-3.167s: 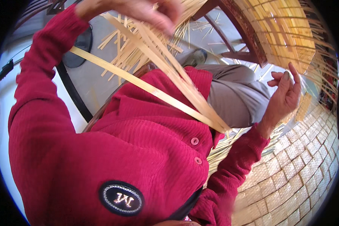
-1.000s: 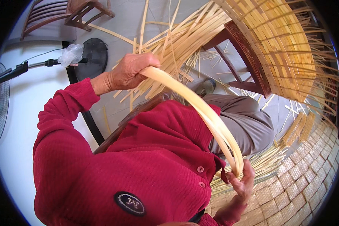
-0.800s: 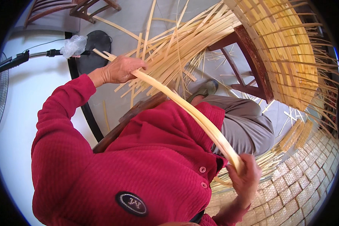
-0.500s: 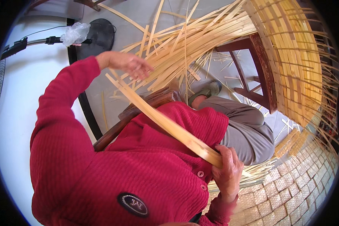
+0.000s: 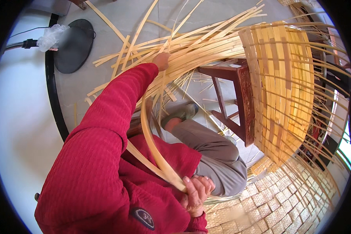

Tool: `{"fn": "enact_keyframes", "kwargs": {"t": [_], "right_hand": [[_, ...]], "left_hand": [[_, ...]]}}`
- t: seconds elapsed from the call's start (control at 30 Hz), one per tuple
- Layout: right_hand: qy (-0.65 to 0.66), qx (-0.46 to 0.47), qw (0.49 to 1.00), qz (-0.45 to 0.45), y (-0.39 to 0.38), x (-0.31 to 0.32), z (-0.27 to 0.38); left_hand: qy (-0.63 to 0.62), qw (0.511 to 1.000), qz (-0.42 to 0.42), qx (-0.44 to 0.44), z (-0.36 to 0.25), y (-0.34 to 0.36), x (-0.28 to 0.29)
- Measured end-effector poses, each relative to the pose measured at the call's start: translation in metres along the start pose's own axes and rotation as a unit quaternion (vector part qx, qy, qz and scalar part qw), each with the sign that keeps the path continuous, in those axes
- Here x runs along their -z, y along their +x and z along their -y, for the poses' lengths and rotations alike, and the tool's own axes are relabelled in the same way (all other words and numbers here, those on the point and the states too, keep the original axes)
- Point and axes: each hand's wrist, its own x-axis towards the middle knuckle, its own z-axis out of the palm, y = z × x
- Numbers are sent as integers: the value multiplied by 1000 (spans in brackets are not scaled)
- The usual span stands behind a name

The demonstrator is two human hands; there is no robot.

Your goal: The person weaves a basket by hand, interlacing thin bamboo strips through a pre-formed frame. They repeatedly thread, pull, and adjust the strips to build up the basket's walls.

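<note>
My right hand (image 5: 198,191), low in the middle, is closed around the near ends of a few flat bamboo strips (image 5: 158,152). They fan apart across my lap, one bowing up toward my left forearm. My left arm stretches forward, and my left hand (image 5: 161,61) is at a large heap of loose pale bamboo strips (image 5: 206,52) on the floor. Its fingers are turned away and hidden, so whether it grips a strip does not show.
A woven bamboo basket piece (image 5: 278,89) with long free stakes stands at the right, against a dark red wooden stool (image 5: 243,105). Below it spreads pale woven matting (image 5: 257,206). A round black base (image 5: 74,46) with a plastic bag (image 5: 52,38) beside it is at the upper left.
My left hand has reached forward to the heap from above the floor nearer me. The strips in my right hand have spread and bowed. The view has shifted, moving surroundings leftward.
</note>
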Motion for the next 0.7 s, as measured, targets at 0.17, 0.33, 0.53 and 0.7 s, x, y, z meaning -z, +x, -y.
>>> {"fn": "enact_keyframes", "kwargs": {"t": [0.17,0.33,0.53,0.7], "right_hand": [[-31,16,998,-48,4,-9,-8],[-21,6,999,-42,11,-6,-9],[-22,9,999,-41,10,-6,-12],[-30,14,999,-38,9,-7,-12]], "left_hand": [[121,986,25,111,-66,8,28],[225,970,42,87,-71,14,28],[216,971,51,86,-58,20,16],[226,974,1,-28,-65,14,12]]}}
